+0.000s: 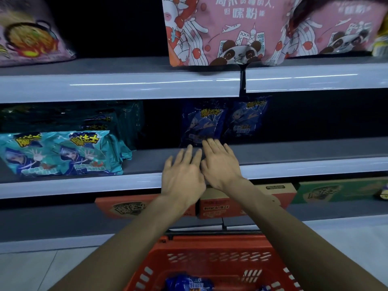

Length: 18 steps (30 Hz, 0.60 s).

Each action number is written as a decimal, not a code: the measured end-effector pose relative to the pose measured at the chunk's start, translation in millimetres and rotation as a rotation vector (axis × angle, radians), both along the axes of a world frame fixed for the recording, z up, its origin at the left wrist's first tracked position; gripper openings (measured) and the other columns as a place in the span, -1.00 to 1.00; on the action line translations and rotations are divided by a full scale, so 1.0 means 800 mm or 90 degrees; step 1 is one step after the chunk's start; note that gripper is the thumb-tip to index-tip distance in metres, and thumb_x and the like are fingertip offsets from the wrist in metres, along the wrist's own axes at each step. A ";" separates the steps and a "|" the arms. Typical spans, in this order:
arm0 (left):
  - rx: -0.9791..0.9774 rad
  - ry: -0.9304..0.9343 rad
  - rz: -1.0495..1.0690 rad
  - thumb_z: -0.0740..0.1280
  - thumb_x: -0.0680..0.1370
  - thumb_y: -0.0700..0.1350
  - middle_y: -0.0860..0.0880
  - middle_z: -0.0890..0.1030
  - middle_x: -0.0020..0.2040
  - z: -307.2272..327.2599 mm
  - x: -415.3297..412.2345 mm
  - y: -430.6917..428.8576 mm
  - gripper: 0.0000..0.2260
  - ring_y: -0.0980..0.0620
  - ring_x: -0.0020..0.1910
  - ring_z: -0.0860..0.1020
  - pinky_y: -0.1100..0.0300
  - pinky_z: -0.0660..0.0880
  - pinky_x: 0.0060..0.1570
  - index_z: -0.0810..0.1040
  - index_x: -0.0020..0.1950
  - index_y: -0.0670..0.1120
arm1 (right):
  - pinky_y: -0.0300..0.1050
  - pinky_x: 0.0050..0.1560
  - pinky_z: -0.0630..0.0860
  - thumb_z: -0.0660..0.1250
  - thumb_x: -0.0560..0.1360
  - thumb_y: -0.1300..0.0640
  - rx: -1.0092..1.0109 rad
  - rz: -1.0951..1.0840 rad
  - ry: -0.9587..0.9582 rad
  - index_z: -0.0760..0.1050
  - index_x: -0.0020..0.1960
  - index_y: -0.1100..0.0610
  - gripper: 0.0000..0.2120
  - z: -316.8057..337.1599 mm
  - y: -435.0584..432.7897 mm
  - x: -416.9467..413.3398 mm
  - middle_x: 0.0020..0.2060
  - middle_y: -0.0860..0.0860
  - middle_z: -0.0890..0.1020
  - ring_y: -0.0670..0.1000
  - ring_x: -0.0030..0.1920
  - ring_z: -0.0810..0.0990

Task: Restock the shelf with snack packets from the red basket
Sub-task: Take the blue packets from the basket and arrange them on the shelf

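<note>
In the head view, both hands are reaching out side by side in the middle of the picture, over the front of the middle shelf (294,152). The left hand (182,177) is lying flat with its palm down and its fingers straight and a little apart, holding nothing. The right hand (220,164) is sitting just beside it at 3 o'clock, also flat, fingers straight and spread, holding nothing. Its fingertips (210,142) are reaching the bottom edge of the blue packets (201,122), but I cannot tell if they are touching. Those two blue packets are standing up side by side on the middle shelf, at 12 o'clock from the hands, back in the dark. The teal packets (60,154) are lying on the same shelf at 9 o'clock, well apart from the hands, with more stacked behind them. The pink bags (226,32) are standing on the top shelf at 12 to 1 o'clock. The orange boxes (134,206) are sitting on the low shelf under the wrists, and a green box (336,191) is sitting at 4 o'clock. The red basket (210,246) is waiting on the floor at 6 o'clock, between the two arms. A spare packet (189,283), blue, is lying inside it at the very bottom.
</note>
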<state>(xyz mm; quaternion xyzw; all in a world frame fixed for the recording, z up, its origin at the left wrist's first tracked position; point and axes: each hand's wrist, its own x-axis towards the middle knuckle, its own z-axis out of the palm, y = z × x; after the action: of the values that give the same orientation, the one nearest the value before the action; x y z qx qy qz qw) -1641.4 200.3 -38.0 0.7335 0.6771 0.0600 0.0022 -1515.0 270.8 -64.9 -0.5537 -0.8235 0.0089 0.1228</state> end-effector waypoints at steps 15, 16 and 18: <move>-0.060 -0.003 -0.046 -0.15 0.59 0.16 0.01 -0.09 0.72 0.019 -0.031 -0.152 -0.35 0.00 0.69 -0.06 0.06 -0.16 0.61 -0.13 0.71 0.11 | 0.11 0.59 0.14 0.09 0.65 0.08 -0.006 -0.040 0.016 0.26 0.56 0.19 -0.49 0.003 0.004 -0.023 0.47 0.08 0.41 0.11 0.49 0.32; -0.065 -0.006 -0.047 -0.09 0.63 0.15 0.01 -0.13 0.72 0.018 -0.031 -0.156 -0.36 0.00 0.69 -0.10 0.06 -0.19 0.61 -0.16 0.70 0.11 | 0.10 0.60 0.12 0.08 0.65 0.09 -0.007 -0.033 0.021 0.24 0.58 0.20 -0.48 0.005 -0.001 -0.021 0.51 0.08 0.37 0.10 0.53 0.28; -0.075 0.004 -0.053 -0.02 0.67 0.15 -0.01 -0.19 0.71 0.017 -0.027 -0.164 -0.36 -0.02 0.69 -0.15 0.04 -0.23 0.61 -0.20 0.70 0.11 | 0.08 0.63 0.05 0.07 0.67 0.09 -0.013 -0.024 0.031 0.17 0.64 0.19 -0.45 0.014 -0.016 -0.009 0.62 0.08 0.23 0.07 0.63 0.14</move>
<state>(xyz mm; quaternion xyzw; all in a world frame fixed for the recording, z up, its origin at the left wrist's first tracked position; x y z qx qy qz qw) -1663.1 68.8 -24.2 0.7596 0.6485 0.0175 0.0461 -1522.3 258.1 -53.6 -0.5701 -0.8095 0.0285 0.1377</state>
